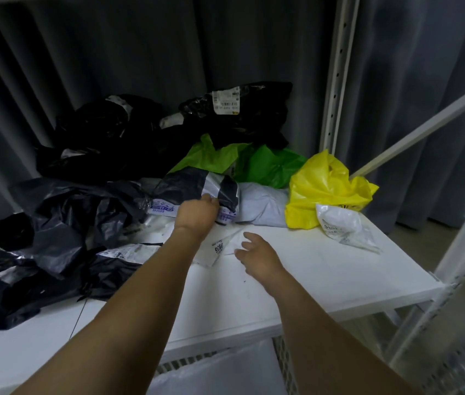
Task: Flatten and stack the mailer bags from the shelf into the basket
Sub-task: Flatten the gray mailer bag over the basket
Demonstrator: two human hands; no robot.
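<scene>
A heap of crumpled mailer bags lies on the white shelf (325,269). My left hand (195,213) reaches into the heap and grips a black and grey mailer bag (194,185) with blue print at its lower edge. My right hand (256,253) hovers with loosely spread fingers over a flat white mailer bag (218,248) bearing a printed label. Below the shelf's front edge, the basket (284,363) shows part of its slotted wall, with a white bag (219,374) lying flat inside.
Black bags (54,238) pile at the left and back (242,112). Green bags (265,165), a yellow bag (325,189), a pale grey one (262,205) and a clear white one (342,225) lie at the right. White shelf uprights (336,75) stand at right; grey curtain behind.
</scene>
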